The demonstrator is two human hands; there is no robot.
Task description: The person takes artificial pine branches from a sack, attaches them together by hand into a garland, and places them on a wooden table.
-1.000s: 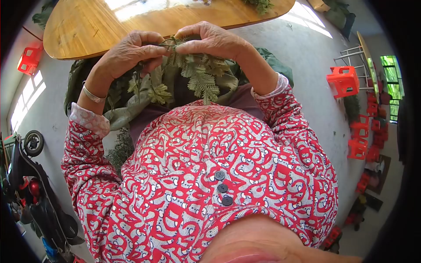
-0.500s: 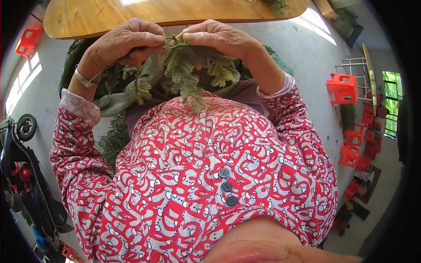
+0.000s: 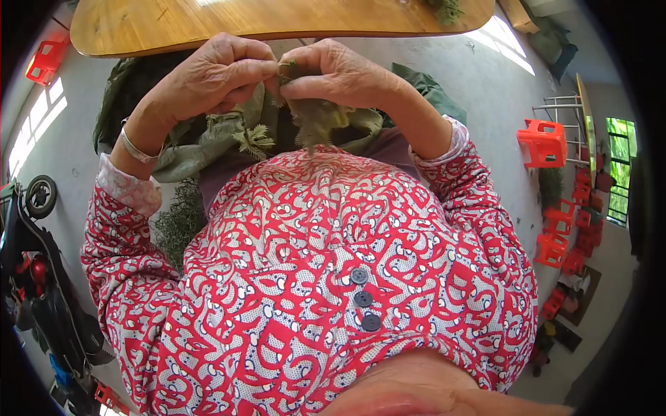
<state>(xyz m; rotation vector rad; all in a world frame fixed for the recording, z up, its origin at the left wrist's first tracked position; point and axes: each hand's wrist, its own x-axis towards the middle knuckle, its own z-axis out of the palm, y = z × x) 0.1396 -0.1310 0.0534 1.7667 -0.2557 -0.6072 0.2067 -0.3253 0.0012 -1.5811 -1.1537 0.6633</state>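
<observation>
Close together, just short of the table edge, both my hands are closed. My right hand [image 3: 340,75] pinches artificial-looking fir sprigs [image 3: 316,123] near their top, and they hang below it, blurred by motion. My left hand [image 3: 218,75] has thumb and fingers pressed together at the upper stem, touching or nearly touching my right fingertips. What lies inside this pinch is too small to make out. A lighter green sprig tip [image 3: 254,141] shows below my left hand, over the grey-green sacking [image 3: 191,161] on my lap. Whether that sprig is held cannot be seen.
A wooden table [image 3: 277,21] stands ahead, with a green sprig [image 3: 447,10] at its right edge. More greenery [image 3: 177,223] lies on the floor at left. Red stools [image 3: 542,143] stand at right, another stool [image 3: 47,62] at far left. A dark scooter [image 3: 52,298] is at left.
My fingers have closed in around the stem, and the sprigs have shifted slightly right and blurred. My left hand has moved a little right and down. The view has shifted slightly.
</observation>
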